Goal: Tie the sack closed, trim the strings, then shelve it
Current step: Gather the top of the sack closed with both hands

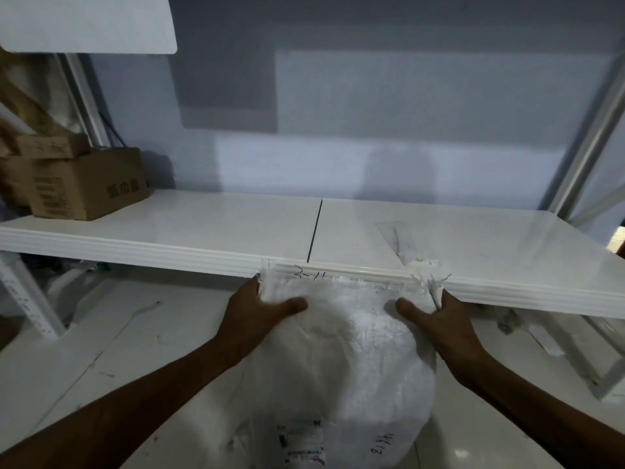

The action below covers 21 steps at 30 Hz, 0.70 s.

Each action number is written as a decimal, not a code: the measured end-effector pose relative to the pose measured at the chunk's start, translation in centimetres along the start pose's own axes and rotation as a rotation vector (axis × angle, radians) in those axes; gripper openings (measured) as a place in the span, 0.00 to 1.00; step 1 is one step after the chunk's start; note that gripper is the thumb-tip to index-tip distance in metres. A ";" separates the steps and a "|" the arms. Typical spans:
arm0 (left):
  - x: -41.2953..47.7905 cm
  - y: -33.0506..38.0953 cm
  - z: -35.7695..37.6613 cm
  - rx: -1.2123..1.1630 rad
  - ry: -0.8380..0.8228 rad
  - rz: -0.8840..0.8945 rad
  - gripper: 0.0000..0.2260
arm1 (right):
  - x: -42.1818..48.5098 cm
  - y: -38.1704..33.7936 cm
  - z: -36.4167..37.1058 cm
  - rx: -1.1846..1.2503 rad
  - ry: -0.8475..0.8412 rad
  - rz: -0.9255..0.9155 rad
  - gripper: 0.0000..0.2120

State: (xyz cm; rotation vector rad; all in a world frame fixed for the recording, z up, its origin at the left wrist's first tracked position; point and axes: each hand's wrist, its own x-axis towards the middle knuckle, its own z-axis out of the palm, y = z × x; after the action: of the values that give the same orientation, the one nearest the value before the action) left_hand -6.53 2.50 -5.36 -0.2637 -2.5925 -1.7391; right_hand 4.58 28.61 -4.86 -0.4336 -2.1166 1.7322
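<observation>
A person holds a white woven sack (341, 350) up against the front edge of a white shelf (209, 228), one bare hand on each side of its top. The left hand (260, 313) has its grip clenched on the sack's left upper corner, thumb pressed across the fabric; the right hand (436, 316) grasps the right upper corner in the same way, thumb pointing inward. The sack's frayed top edge touches the shelf's ribbed front lip near the middle, just below the dark seam (314, 231) where two shelf panels meet, and its bulging body hangs below the shelf, over a pale floor (84, 350). A printed label (301, 441) and handwritten digits show low on the sack. Some white fibres or powder lie on the shelf's front edge just above the right hand. At the shelf's far left end stands a brown cardboard box (88, 184), with a smaller carton (50, 145) stacked on it. A white metal upright (588, 147) rises at the shelf's right end against the grey-blue wall (372, 113).
</observation>
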 end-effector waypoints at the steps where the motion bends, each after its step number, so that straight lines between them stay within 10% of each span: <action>1: 0.1 -0.1 0.1 0.017 0.015 0.008 0.24 | 0.1 0.1 0.0 -0.040 -0.006 -0.003 0.33; 13: 0.9 -0.7 1.9 -0.082 0.040 0.079 0.09 | 1.0 0.8 0.8 -0.056 -0.018 0.012 0.04; 21: 0.6 0.0 3.1 -0.144 0.049 0.104 0.09 | 1.0 0.9 1.7 -0.078 -0.008 -0.055 0.09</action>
State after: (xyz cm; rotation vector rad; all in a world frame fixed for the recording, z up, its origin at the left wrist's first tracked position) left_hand -6.82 5.46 -6.52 -0.3454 -2.3777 -1.8737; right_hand 2.90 27.82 -5.96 -0.3864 -2.1866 1.6276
